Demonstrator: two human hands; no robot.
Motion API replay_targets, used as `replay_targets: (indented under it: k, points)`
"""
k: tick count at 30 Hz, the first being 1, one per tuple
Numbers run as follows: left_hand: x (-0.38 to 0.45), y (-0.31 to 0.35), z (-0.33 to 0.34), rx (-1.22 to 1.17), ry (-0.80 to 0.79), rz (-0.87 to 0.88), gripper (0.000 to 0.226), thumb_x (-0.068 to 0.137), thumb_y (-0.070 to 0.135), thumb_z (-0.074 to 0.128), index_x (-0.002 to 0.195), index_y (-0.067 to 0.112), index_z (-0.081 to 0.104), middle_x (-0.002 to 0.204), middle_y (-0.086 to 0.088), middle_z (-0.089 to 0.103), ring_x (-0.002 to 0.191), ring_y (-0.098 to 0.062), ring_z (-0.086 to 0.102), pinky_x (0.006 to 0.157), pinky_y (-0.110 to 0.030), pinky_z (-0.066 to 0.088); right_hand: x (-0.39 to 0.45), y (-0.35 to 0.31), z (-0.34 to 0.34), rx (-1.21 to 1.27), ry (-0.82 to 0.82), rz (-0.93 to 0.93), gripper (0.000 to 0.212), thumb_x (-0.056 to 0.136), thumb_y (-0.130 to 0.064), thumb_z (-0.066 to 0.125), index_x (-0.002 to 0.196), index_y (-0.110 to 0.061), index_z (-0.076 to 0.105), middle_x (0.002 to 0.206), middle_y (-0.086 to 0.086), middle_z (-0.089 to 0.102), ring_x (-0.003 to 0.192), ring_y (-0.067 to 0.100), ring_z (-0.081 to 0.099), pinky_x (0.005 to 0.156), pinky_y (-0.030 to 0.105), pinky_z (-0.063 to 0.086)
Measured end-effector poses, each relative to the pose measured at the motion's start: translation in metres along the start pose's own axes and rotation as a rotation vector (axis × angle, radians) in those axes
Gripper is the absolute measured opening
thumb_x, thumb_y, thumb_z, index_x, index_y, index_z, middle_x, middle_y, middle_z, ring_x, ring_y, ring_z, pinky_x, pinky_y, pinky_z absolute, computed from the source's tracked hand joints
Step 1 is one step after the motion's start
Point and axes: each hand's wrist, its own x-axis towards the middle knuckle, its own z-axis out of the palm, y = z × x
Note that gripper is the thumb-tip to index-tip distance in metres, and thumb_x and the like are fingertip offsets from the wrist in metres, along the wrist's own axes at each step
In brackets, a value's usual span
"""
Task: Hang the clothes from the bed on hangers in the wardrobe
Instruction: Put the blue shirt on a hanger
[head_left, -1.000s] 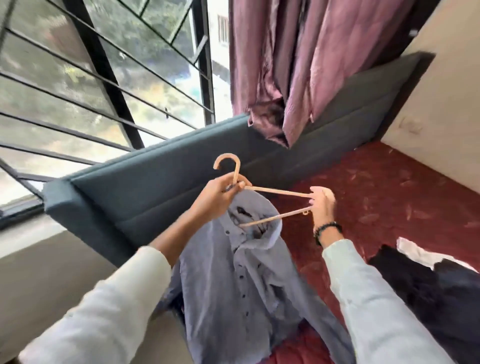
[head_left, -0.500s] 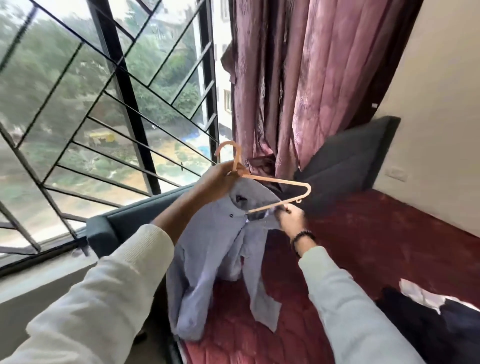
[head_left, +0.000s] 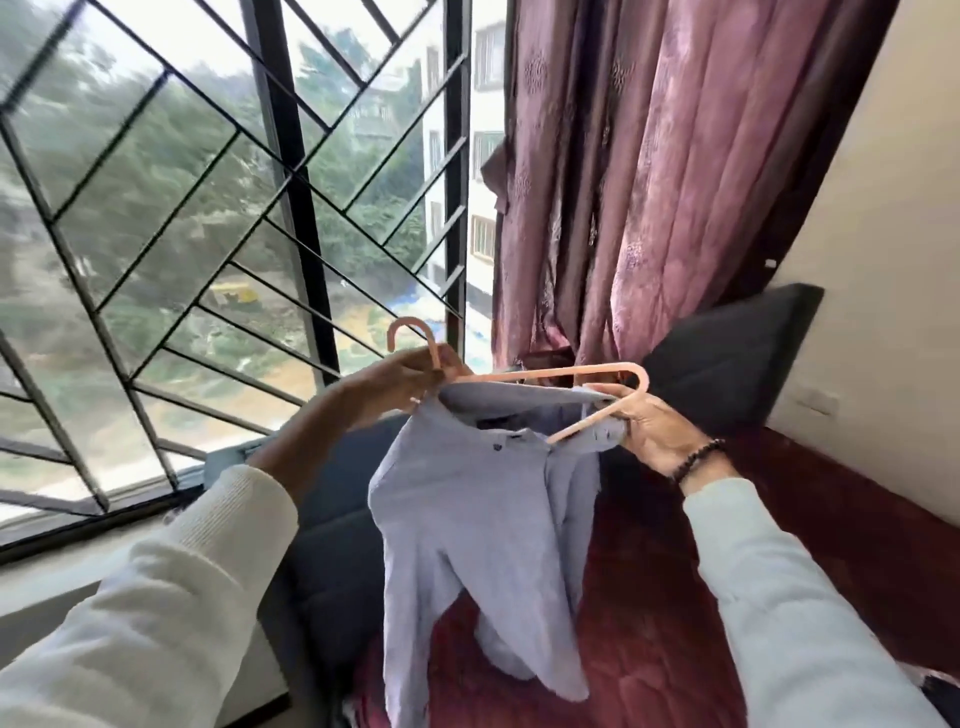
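Note:
A light blue button shirt (head_left: 483, 525) hangs in the air above the bed, its left shoulder on a peach plastic hanger (head_left: 550, 372). My left hand (head_left: 410, 376) grips the hanger at the base of its hook, together with the shirt's collar edge. My right hand (head_left: 649, 428) pinches the shirt's collar at the hanger's lower right arm; the hanger's right end sticks out bare. The shirt's lower part drapes down toward the red bedspread (head_left: 810, 530).
A barred window (head_left: 218, 249) fills the left. Mauve curtains (head_left: 649, 171) hang at upper centre. A dark grey padded headboard (head_left: 727, 358) runs behind the bed, with a cream wall (head_left: 883, 260) at right. No wardrobe is in view.
I have raised the hanger and shirt higher, and my view has tilted up toward the window. My right hand has moved right along the hanger's lower arm, taking the collar with it.

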Motion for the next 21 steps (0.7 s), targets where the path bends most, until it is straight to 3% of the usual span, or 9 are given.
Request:
replay_targets:
  k: [3,5,7,12,16,21]
  points:
    - [0.004,-0.005,0.001,0.123,0.044,0.01,0.017,0.099,-0.006,0.047,0.099,0.006,0.059,0.067,0.023,0.064,0.064,0.01,0.055,0.058,-0.009,0.042,0.001,-0.016,0.01,-0.119,0.007,0.012,0.022,0.091,0.002,0.058,0.104,-0.011,0.069,0.091,0.0,0.073,0.071,0.006,0.07,0.062,0.021,0.058]
    - [0.007,-0.008,0.002,0.213,0.077,0.012,0.014,0.099,-0.004,0.049,0.099,0.006,0.06,0.07,0.018,0.064,0.06,0.012,0.054,0.056,-0.007,0.039,0.005,-0.022,0.013,-0.142,0.058,0.016,0.021,0.094,0.004,0.054,0.1,-0.011,0.066,0.087,0.006,0.068,0.06,0.007,0.067,0.045,0.021,0.051]
    - [0.008,-0.013,0.0,0.264,0.106,0.001,0.014,0.099,-0.002,0.052,0.099,0.008,0.061,0.078,0.01,0.06,0.058,0.011,0.052,0.057,-0.009,0.039,0.008,-0.027,0.014,-0.182,0.094,-0.001,0.021,0.093,0.005,0.054,0.096,-0.01,0.068,0.085,0.008,0.068,0.057,0.007,0.064,0.04,0.021,0.046]
    - [0.011,-0.029,-0.005,0.294,0.179,-0.018,0.015,0.098,-0.006,0.051,0.1,0.006,0.06,0.079,0.005,0.056,0.056,0.013,0.051,0.054,-0.005,0.037,0.008,-0.032,0.017,-0.283,0.093,-0.072,0.027,0.093,0.006,0.054,0.085,-0.01,0.074,0.07,0.003,0.066,0.054,0.01,0.056,0.047,0.024,0.05]
    - [0.016,-0.045,-0.011,0.153,0.242,0.019,0.008,0.09,0.0,0.059,0.095,0.007,0.06,0.077,0.016,0.067,0.07,0.01,0.058,0.067,-0.01,0.042,0.005,-0.028,0.021,-0.251,0.0,-0.048,0.012,0.089,0.0,0.066,0.095,-0.007,0.073,0.081,0.003,0.07,0.065,0.009,0.062,0.056,0.023,0.055]
    - [0.021,-0.052,-0.004,0.021,0.34,0.012,0.026,0.081,0.009,0.056,0.107,0.005,0.057,0.086,-0.005,0.057,0.075,-0.011,0.053,0.067,-0.023,0.039,0.003,-0.014,0.025,-0.202,-0.073,0.099,0.011,0.094,-0.006,0.063,0.103,-0.007,0.069,0.085,0.003,0.066,0.073,0.01,0.063,0.068,0.023,0.058]
